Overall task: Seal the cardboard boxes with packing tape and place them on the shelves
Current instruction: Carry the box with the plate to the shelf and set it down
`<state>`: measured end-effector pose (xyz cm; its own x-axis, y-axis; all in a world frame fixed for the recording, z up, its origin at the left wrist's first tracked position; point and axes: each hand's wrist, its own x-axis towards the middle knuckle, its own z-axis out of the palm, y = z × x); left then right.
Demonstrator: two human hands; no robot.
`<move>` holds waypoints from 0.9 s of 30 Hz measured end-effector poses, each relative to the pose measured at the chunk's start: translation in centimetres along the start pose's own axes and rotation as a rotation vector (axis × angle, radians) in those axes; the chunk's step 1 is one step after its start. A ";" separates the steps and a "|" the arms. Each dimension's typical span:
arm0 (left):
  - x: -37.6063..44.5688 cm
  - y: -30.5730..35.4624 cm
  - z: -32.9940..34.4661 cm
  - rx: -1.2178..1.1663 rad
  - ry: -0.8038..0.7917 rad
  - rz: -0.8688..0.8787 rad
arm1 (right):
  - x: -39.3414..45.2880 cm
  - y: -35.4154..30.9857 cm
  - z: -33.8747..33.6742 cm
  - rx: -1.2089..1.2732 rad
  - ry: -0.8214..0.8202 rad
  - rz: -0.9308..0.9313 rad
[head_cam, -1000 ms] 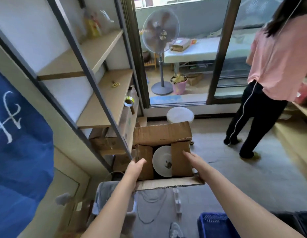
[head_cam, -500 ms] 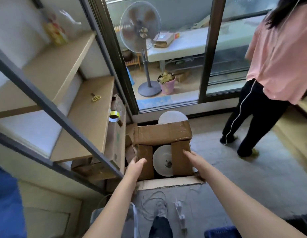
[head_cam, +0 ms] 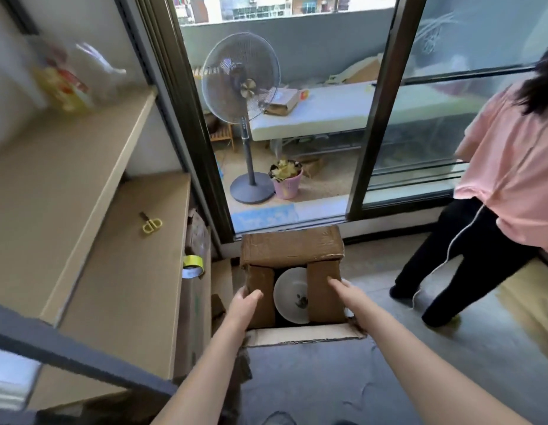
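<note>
Two hands carry an open cardboard box [head_cam: 292, 250] out in front of the person, above the grey floor [head_cam: 450, 348] and just right of the shelves [head_cam: 119, 271]. The left hand [head_cam: 242, 305] grips the box's left wall, thumb lying over the left inner flap and the other fingers out of sight down the outside. The right hand [head_cam: 348, 294] lies along the right side with straight fingers on the right inner flap; I cannot tell how its thumb sits. None of the flaps is sealed — the far flap stands up, the near one hangs toward the person, and the two side flaps are folded partly in. Between them shows a white bowl [head_cam: 292, 297] with a dark mark inside.

On the middle shelf lie small yellow scissors [head_cam: 150, 224], and a roll of yellow tape [head_cam: 193, 265] sits at the shelf's right edge, near the box. Behind the glass door stand a pedestal fan [head_cam: 240, 84] and a pink basket [head_cam: 286, 182]. Another person in a pink shirt [head_cam: 512, 167] stands to the right — well apart from the box.
</note>
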<state>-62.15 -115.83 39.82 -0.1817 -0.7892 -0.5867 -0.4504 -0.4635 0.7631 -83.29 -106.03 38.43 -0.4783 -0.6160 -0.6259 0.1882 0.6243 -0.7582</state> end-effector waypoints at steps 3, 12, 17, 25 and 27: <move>2.2 2.5 -0.8 0.003 0.005 0.012 | 2.2 -2.7 0.7 0.013 0.021 -0.008; 9.3 7.6 -2.6 -0.007 0.088 0.053 | 8.8 -9.8 3.0 -0.095 -0.041 0.039; 14.7 9.5 -2.9 -0.075 0.148 -0.035 | 21.3 -9.5 4.1 -0.148 -0.163 -0.033; 22.3 14.1 -3.9 -0.116 0.276 -0.193 | 26.2 -21.7 7.3 -0.277 -0.318 -0.050; 23.2 15.7 -4.3 -0.141 0.311 -0.210 | 28.7 -23.5 8.3 -0.298 -0.366 -0.037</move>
<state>-69.63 -143.14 39.38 0.1849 -0.7455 -0.6403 -0.3210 -0.6616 0.6777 -94.31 -142.35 36.76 -0.1367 -0.7359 -0.6632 -0.1034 0.6764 -0.7292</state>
